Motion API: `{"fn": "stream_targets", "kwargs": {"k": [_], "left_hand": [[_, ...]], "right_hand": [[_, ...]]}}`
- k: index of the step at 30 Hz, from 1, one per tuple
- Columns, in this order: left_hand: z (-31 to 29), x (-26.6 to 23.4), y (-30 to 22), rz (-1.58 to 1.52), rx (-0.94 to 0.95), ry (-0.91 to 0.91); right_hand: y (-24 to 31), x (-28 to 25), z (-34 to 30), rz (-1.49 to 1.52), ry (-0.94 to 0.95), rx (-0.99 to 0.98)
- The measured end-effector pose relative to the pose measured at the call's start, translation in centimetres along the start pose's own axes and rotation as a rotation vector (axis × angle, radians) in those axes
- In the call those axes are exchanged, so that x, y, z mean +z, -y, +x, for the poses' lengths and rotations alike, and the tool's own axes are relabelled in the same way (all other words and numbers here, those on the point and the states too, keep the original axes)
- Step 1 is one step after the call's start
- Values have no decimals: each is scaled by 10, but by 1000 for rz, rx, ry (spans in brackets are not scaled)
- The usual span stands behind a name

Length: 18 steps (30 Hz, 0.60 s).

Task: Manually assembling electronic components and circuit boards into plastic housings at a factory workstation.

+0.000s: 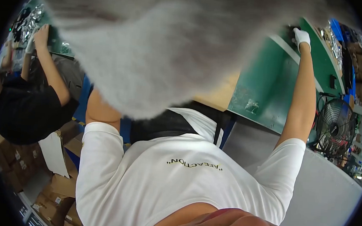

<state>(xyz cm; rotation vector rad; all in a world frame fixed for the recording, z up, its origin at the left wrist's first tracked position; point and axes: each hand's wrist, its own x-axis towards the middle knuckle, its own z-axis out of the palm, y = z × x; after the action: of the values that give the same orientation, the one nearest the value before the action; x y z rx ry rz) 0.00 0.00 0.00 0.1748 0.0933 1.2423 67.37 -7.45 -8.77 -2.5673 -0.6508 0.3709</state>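
A large, blurred whitish-grey fuzzy mass (160, 49) fills the upper middle, very close to the camera. It looks like glove cloth, but I cannot make out fingers. My bare left arm (102, 108) runs up behind it, so the left hand's fingers and anything in them cannot be told. At the upper right, my right hand (303, 38) wears a white glove and reaches far over the green worktop (270, 81). Its fingers are curled around a small dark thing (293, 28), whose kind is too small to tell.
A black desk fan (334, 128) stands right of my right arm. Clear plastic scraps (251, 105) and a tan board (219, 92) lie on the worktop. To the left sits a co-worker in a black cap (27, 112), above opened cardboard boxes (55, 196). Shiny packets (336, 44) line the far right.
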Motion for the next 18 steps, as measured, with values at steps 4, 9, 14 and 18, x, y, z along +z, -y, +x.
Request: {"fn": "stream_targets", "kwargs": {"k": [4, 9, 14, 18], "left_hand": [[3, 25, 105, 673, 261, 613], [122, -22, 156, 1490, 566, 610], [112, -69, 188, 2000, 377, 733], [109, -55, 182, 2100, 132, 977]], "right_hand": [[38, 0, -96, 85, 32, -198], [152, 21, -182, 211, 378, -481], [229, 37, -265, -624, 163, -729], [317, 76, -294, -47, 144, -1249]]}}
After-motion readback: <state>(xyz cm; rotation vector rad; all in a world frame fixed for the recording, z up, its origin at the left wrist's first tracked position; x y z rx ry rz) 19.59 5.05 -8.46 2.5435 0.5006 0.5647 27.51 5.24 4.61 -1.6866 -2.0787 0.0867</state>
